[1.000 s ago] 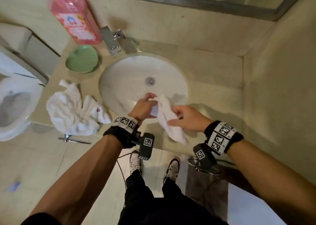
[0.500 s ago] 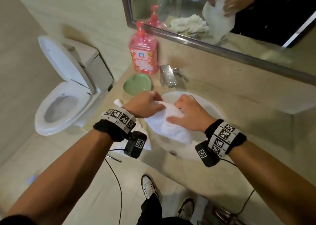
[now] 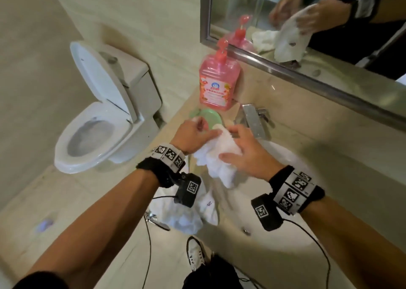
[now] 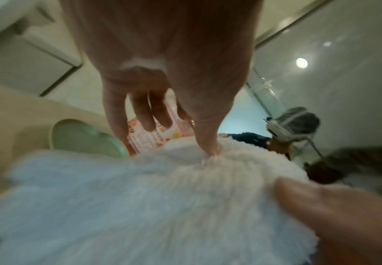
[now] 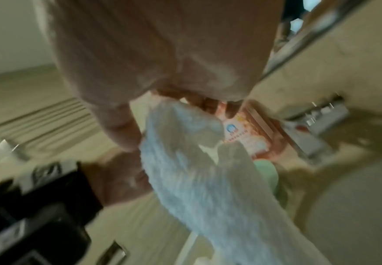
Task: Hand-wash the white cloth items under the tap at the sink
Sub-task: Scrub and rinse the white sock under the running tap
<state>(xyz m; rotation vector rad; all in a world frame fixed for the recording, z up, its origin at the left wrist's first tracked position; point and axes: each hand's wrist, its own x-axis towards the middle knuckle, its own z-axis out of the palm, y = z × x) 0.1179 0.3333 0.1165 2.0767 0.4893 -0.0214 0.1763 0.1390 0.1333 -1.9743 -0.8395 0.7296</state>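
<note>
Both hands hold one white cloth (image 3: 219, 159) bunched above the left rim of the sink (image 3: 287, 236), just in front of the tap (image 3: 252, 121). My left hand (image 3: 206, 130) pinches the cloth's far edge; in the left wrist view its thumb digs into the cloth (image 4: 140, 206). My right hand (image 3: 230, 143) lies over the cloth with fingers on top and thumb at the side, and the right wrist view shows the cloth (image 5: 197, 170) gripped between thumb and fingers. More white cloths (image 3: 186, 216) lie heaped on the counter under my left wrist. No water stream is visible.
A pink soap bottle (image 3: 218, 84) and a green dish (image 3: 212, 117) stand left of the tap, close behind my left hand. A mirror (image 3: 307, 25) hangs above the counter. A toilet (image 3: 98, 117) with its lid raised stands to the left. Wrist-camera cables hang below.
Both hands have carried the cloth from the sink's front edge back toward the tap and green dish. The cloth is more bunched, and the head view has tilted up.
</note>
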